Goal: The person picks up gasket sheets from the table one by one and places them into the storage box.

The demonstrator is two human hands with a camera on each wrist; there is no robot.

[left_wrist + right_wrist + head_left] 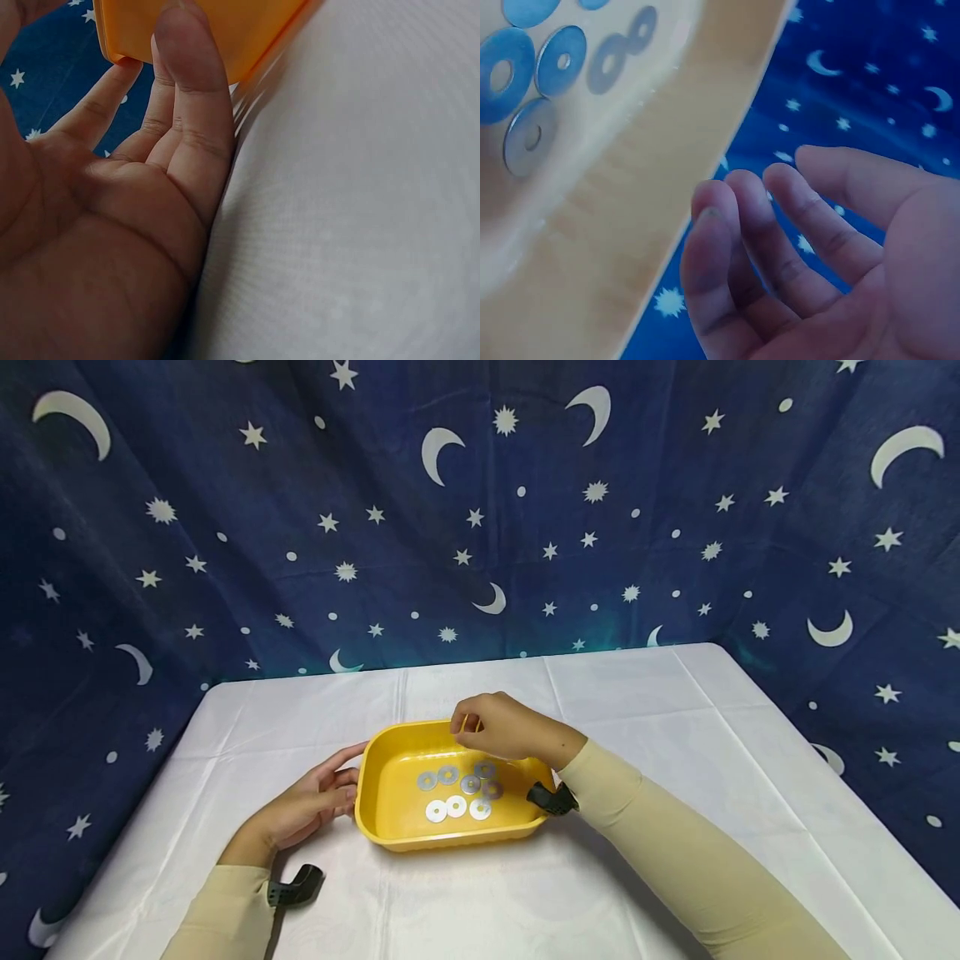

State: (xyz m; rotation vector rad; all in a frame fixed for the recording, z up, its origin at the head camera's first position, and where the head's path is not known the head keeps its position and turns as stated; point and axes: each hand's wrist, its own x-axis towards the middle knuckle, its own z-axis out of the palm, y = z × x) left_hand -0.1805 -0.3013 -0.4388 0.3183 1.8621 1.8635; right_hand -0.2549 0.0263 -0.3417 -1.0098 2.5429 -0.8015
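Note:
A yellow tray (408,842) stands on the white cloth in the head view, with several flat metal washers (456,806) lying spread over its floor. My left hand (307,806) is at the tray's left end, and its fingertips touch the outer wall; the left wrist view shows the tray (247,37) beyond the loosely bent fingers. Over the far right rim hovers my right hand (506,725), with its fingers loosely curled. In the right wrist view, the right hand (802,277) shows nothing between thumb and fingers, and the washers (561,61) lie to one side.
A white cloth (450,902) covers the table. Behind and beside it hangs a dark blue curtain (390,477) with moons and stars. A black strap piece (298,887) sits at the left wrist, another black piece (551,799) at the right wrist over the tray's right end.

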